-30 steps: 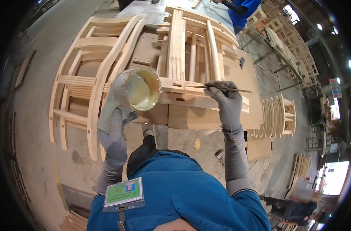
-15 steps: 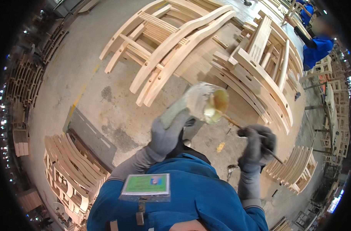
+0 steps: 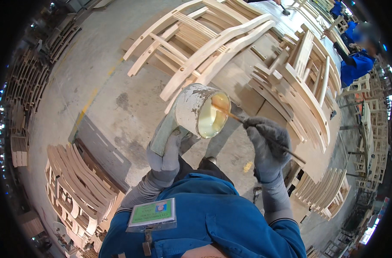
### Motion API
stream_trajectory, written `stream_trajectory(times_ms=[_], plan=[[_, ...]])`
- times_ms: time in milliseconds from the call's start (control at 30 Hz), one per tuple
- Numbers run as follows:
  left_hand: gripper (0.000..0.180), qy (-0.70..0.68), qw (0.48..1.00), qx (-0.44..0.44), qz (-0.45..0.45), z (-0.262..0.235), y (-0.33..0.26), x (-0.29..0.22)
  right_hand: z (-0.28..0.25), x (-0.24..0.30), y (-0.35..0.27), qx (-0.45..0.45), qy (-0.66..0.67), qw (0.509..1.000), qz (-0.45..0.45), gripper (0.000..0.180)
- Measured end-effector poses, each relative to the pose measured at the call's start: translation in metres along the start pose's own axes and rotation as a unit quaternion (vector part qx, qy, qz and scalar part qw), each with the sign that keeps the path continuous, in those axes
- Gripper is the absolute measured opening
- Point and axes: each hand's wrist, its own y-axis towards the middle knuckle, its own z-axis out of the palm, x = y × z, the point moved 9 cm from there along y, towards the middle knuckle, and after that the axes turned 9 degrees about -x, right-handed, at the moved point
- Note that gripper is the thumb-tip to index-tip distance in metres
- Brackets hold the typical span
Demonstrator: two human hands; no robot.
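Observation:
My gloved left hand [image 3: 166,150] grips the flat greenish handle of a small white pot [image 3: 188,112], which is stained and flaking on the outside. The pot is tilted so its mouth faces right, and pale yellow, glue-like liquid shows inside. In my gloved right hand [image 3: 269,144], closed fingers hold a thin brown stick [image 3: 234,115] at a slant. Its far end reaches into the pot's mouth; whether that tip carries bristles cannot be made out. The near end sticks out below the hand, toward the lower right.
Curved wooden frames [image 3: 217,41] lie stacked ahead, with more frames [image 3: 305,81] to their right on a board. Wooden part stacks stand at lower left [image 3: 77,185] and lower right [image 3: 322,189]. A co-worker in blue [image 3: 357,66] is at the far right.
The pot and my left hand have shifted left. My right hand has also come left and a little up, with the stick still in the pot. The whole view has shifted slightly.

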Motion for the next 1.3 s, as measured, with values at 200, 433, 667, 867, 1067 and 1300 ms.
stream_trajectory(times_ms=[200,433,667,867,1067,1300], plan=[[0.037,0.059,0.987,-0.041,0.142,-0.043,0.053,0.007,0.09,0.017,-0.033,0.092,-0.069,0.992,-0.058,0.019],[0.035,-0.088,0.996,0.032,0.014,-0.08,0.128,0.031,0.133,-0.035,-0.035,-0.101,0.102,0.98,0.136,0.013],[0.031,-0.111,0.985,0.089,-0.097,-0.096,0.166,0.06,0.177,-0.065,-0.038,-0.145,0.088,0.965,0.201,0.012],[0.032,-0.006,0.994,0.009,-0.109,-0.134,0.188,0.101,0.174,-0.115,-0.013,-0.193,-0.007,0.94,0.281,0.015],[0.034,-0.042,0.983,-0.065,-0.166,-0.179,0.204,0.147,0.128,-0.24,0.0,-0.199,-0.072,0.929,0.304,0.013],[0.036,-0.004,0.979,-0.057,-0.194,-0.194,0.213,0.152,0.113,-0.32,-0.021,-0.197,-0.105,0.917,0.331,0.014]])
